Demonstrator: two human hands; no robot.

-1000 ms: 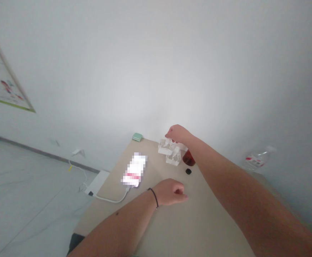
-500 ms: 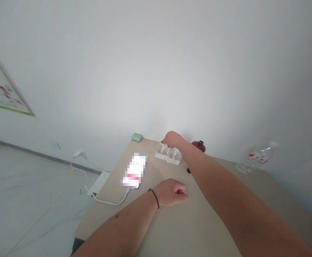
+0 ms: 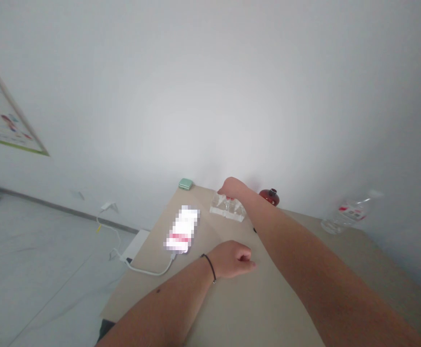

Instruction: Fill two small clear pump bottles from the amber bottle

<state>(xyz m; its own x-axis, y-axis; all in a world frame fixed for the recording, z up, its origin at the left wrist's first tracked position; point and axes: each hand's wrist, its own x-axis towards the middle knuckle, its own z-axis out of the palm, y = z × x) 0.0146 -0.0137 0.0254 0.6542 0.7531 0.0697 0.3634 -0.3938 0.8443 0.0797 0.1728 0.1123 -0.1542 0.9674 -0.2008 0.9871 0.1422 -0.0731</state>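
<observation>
My right hand [image 3: 233, 188] reaches across the beige table [image 3: 268, 308] to its far edge and closes over the top of a clear plastic rack [image 3: 227, 208] that rests on the tabletop. My left hand [image 3: 232, 259] lies on the table nearer to me, fingers curled into a loose fist, with a thin black band on the wrist. Nothing shows inside it. A dark red round bottle [image 3: 269, 196] stands just right of my right wrist. A small black cap [image 3: 254, 230] peeks out beside my right forearm.
A lit phone [image 3: 182, 229] lies on the table's left part, with a white cable [image 3: 148, 270] running off the edge to a white power strip [image 3: 135, 245] on the floor. A green case [image 3: 185, 183] sits at the far corner. A clear water bottle [image 3: 347, 214] lies at the right.
My right hand has lowered the clear rack from a raised, tilted pose onto the table. The red bottle, formerly hidden behind my forearm, now shows. My left hand has stayed put.
</observation>
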